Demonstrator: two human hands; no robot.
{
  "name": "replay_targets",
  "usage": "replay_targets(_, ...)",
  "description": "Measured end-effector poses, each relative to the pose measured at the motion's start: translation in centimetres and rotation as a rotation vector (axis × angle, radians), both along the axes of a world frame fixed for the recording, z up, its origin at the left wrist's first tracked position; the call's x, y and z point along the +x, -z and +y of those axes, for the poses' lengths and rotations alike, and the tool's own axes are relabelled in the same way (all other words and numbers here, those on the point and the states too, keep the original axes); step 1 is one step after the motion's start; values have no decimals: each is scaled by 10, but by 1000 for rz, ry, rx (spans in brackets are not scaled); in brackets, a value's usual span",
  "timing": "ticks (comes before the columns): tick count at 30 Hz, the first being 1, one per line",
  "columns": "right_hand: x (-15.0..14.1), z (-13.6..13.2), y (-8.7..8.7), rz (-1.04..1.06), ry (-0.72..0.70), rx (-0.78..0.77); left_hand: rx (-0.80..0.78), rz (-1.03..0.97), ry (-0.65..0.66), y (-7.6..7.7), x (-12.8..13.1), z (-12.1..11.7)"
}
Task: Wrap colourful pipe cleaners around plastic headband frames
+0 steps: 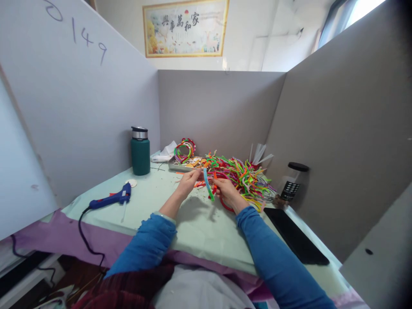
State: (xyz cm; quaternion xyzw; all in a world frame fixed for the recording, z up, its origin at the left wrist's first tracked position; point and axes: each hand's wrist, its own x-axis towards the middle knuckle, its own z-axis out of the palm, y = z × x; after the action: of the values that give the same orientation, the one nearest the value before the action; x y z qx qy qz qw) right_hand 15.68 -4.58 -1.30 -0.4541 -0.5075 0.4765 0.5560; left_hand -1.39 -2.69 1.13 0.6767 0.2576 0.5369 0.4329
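Observation:
In the middle of the table my left hand [189,181] pinches a light-blue and green pipe cleaner [206,180] near its upper end; the strip curves downward. Close on its right, my right hand [227,191] has its fingers closed on a red pipe cleaner [214,189], part of which the fingers hide. The two hands are a short gap apart, above the table. Just behind and to the right of them lies a large tangled pile of colourful pipe cleaners [247,174]. A red curved piece [226,205] shows under my right hand.
Left stand a green bottle [140,156] and a blue glue gun [111,198] with its cord over the edge. Behind are a metal tray [175,166] and fuzzy rings [184,152]. Right are a black tablet-like slab [294,236], a clear jar [290,184] and white sticks [258,153]. Grey partitions [219,107] enclose the table.

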Motion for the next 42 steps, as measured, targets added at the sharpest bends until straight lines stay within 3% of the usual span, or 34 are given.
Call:
replay_targets(7, 1, 3, 0, 78, 87, 36, -241, 89, -24, 2, -1, 8)
replay_targets(13, 6, 8, 0, 130, 235, 70, -263, 215, -107, 6, -3, 10)
replay_targets(17, 8, 9, -1, 147, 286, 106, -244, 347, -21, 11, -3, 9)
replay_targets(26, -8, 6, 2, 57, 123, 246, -360, 226, 24, 11, -1, 9)
replay_targets(33, -9, 10, 6, -1, 230, 291, -347, 184, -79, 13, -3, 13)
replay_targets(42, -13, 7, 2, -28, 163, 276, -361, 248, -105, 10, -1, 11)
